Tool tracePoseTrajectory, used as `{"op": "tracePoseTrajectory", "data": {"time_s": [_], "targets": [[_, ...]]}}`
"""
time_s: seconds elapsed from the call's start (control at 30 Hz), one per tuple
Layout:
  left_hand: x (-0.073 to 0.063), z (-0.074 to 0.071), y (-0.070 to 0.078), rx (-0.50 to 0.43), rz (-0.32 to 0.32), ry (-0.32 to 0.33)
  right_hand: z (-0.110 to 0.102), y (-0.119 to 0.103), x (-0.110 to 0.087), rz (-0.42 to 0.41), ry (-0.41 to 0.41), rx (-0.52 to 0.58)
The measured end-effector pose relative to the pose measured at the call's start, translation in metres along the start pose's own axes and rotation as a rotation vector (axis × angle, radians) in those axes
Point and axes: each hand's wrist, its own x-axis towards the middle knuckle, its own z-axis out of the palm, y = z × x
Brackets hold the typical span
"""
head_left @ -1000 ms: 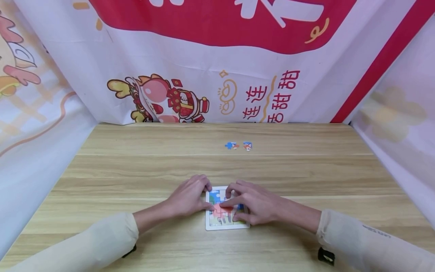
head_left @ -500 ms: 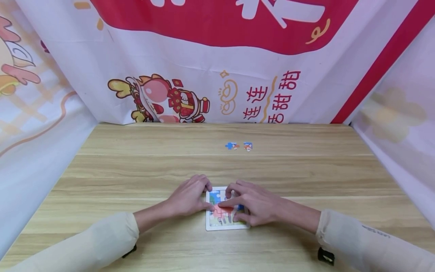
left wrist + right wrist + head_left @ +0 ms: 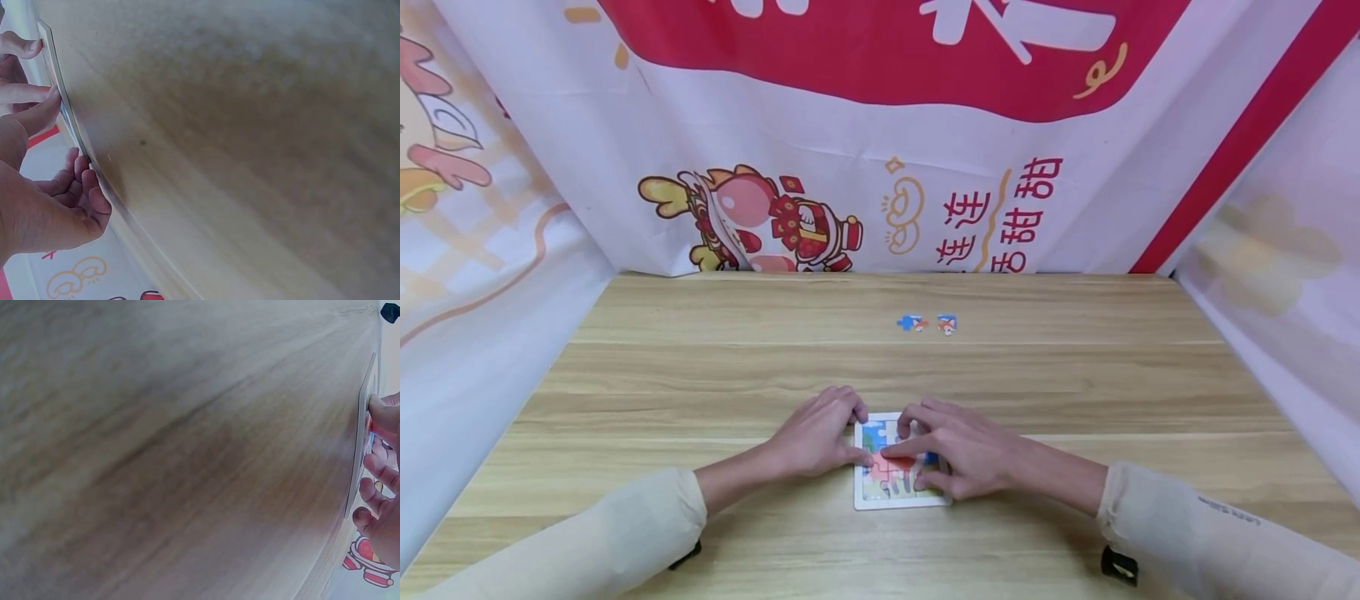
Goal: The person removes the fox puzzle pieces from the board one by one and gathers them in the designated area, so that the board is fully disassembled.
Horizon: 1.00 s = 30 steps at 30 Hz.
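2 cream sleeves [image 3: 587,533], dark lettering [image 3: 1228,511] on right one, black piece [image 3: 1120,565] beneath each

White-rimmed jigsaw puzzle [image 3: 889,478], blue at eleven o'clock, coral at nine; toward twelve, blue-orange-white jigsaw pieces [image 3: 912,322]; tan, wood-grained desk [image 3: 700,367].

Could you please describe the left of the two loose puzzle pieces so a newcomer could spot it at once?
In the head view, start at the wooden table and look beyond the white-framed puzzle, toward the patterned cloth behind. There lies the left puzzle piece, blue and orange; unlike the right puzzle piece beside it, it has a blue knob poking out to the left.
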Motion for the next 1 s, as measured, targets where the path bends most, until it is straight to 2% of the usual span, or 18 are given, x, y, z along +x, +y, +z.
{"op": "tracePoseTrajectory", "data": {"time_s": [0.33, 1.0], "targets": [[0.0004, 0.0001, -0.002, -0.005, 0.008, -0.002, 0.0009, 0.0001, -0.0002, -0.012, 0.015, -0.012], [0.0012, 0.0012, -0.0033, -0.005, 0.013, 0.001, 0.0007, 0.0007, -0.0005, 0.014, -0.01, 0.009]]}}
